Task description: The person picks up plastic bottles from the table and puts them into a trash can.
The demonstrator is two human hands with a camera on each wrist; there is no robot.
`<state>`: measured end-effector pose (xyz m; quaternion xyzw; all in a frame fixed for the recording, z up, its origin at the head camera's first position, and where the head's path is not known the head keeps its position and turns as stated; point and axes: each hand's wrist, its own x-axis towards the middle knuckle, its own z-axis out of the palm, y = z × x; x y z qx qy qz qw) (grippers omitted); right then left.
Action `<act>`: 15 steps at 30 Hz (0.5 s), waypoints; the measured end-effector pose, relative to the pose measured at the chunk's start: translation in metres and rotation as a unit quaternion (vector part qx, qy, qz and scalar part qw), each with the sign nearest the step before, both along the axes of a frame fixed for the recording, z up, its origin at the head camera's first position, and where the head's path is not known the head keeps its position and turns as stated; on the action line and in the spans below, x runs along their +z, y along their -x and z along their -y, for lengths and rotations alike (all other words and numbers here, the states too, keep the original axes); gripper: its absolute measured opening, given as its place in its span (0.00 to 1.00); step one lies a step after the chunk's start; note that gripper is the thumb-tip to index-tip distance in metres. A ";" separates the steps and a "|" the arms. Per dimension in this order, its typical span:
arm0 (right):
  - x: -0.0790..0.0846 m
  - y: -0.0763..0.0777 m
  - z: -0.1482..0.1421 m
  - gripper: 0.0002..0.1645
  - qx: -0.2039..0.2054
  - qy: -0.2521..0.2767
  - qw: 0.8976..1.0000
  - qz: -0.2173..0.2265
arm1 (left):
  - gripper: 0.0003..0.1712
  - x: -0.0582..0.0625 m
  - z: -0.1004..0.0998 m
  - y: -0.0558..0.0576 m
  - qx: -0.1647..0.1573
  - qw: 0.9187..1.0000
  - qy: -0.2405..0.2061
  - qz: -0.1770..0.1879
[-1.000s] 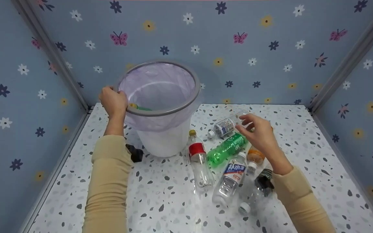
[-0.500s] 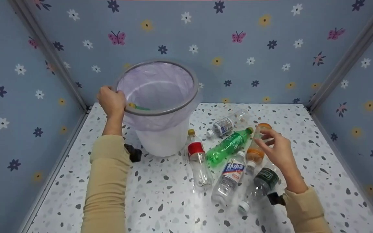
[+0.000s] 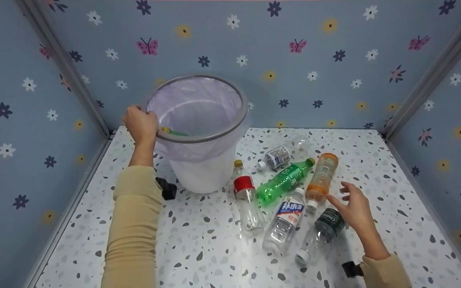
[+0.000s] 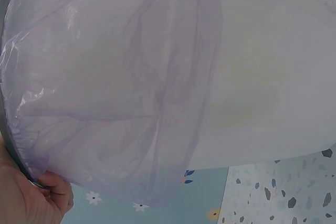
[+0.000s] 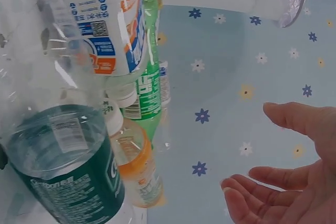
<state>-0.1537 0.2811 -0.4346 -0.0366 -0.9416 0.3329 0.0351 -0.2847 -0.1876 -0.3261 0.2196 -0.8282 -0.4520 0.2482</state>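
My left hand [image 3: 140,124] grips the grey rim of a white trash bin [image 3: 202,176] lined with a thin purple bag [image 3: 198,100]; part of a green bottle with a yellow cap [image 3: 174,132] shows inside. In the left wrist view, the left fingers [image 4: 56,188] curl over the rim. My right hand [image 3: 354,206] hovers with parted fingers, holding nothing. Nearest to it lie a clear bottle with a dark green label [image 3: 328,224] and an orange-banded bottle [image 3: 323,176]. In the right wrist view, the right hand [image 5: 289,177] is apart from the bottles.
Also lying on the speckled table [image 3: 198,248] are a red-labelled bottle [image 3: 246,200], a green bottle [image 3: 284,181], a clear bottle with a blue-and-white label [image 3: 286,220] and another clear bottle [image 3: 282,154] behind. Flowered panels [image 3: 230,44] enclose the back and sides.
My right hand has moved right and toward the front, from above the green bottle, past the orange-banded one, to beside the dark-green-labelled bottle. The left hand stays on the rim.
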 end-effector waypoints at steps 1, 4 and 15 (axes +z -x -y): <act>-0.002 -0.001 -0.001 0.40 -0.002 -0.002 1.000 0.006 | 0.18 0.000 0.000 0.000 -0.001 1.000 -0.002 0.000; -0.009 -0.002 -0.004 0.41 -0.010 -0.006 1.000 0.021 | 0.19 0.000 0.000 0.001 -0.001 1.000 -0.005 0.002; -0.035 -0.007 -0.017 0.56 -0.036 -0.019 0.993 0.108 | 0.20 -0.001 0.000 0.002 0.004 1.000 -0.007 0.008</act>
